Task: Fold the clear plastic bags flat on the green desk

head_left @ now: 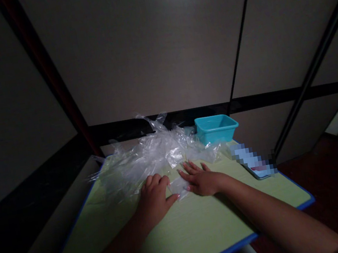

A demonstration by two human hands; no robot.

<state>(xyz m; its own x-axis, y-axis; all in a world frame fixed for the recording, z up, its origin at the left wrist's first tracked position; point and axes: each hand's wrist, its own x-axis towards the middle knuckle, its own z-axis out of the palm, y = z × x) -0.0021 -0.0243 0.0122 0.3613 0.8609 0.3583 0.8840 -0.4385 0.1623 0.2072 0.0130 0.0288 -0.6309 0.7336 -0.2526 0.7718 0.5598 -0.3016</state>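
Note:
A small clear plastic bag (179, 186) lies flattened on the table between my two hands. My right hand (202, 181) rests palm down over its right side, fingers stretched and spread. At its left edge is my left hand (155, 198), with the fingers bent and the thumb held apart, its tip on or right beside the plastic. Whether the bent fingertips touch the bag is hard to see. Just beyond both hands spreads a large loose heap of crumpled clear plastic bags (147, 153).
The pale green table (187, 235) has a blue edge. A turquoise plastic basket (217, 134) stands at the back right. Nearer, along the right edge, lies a flat phone-like object (254, 162), partly blurred out. Panelled cabinet doors (150, 52) rise behind the table.

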